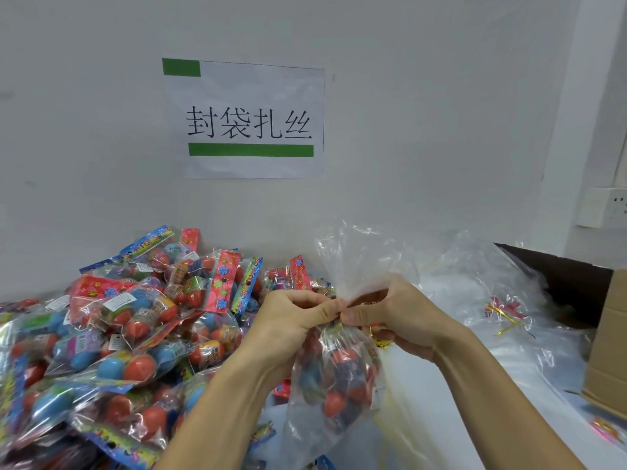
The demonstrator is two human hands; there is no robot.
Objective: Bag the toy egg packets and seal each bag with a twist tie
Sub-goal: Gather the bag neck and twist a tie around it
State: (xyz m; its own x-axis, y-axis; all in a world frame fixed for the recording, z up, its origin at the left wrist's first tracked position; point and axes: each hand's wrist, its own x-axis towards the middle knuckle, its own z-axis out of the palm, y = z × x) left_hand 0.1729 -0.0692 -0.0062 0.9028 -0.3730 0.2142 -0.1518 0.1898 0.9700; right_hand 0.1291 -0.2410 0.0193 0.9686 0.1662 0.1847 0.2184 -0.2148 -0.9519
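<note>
Two hands pinched the gathered neck of one clear bag (334,378) at centre frame.
At nine o'clock lay a heap of toy egg packets (112,334); the left hand (288,320) and right hand (397,317) met thumb to thumb, clamped on the bag's neck, egg packets inside, gold twist tie (378,339) just below the right fingers; at three o'clock loose twist ties (507,317) and a cardboard box (607,337).

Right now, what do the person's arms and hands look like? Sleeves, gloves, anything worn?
Both arms are bare from the frame's lower edge to the wrist: no sleeves in view. The left hand and right hand are bare too, with no gloves. No watch, bracelet or ring shows on the wrists or visible fingers. No markings or tape are visible.
</note>
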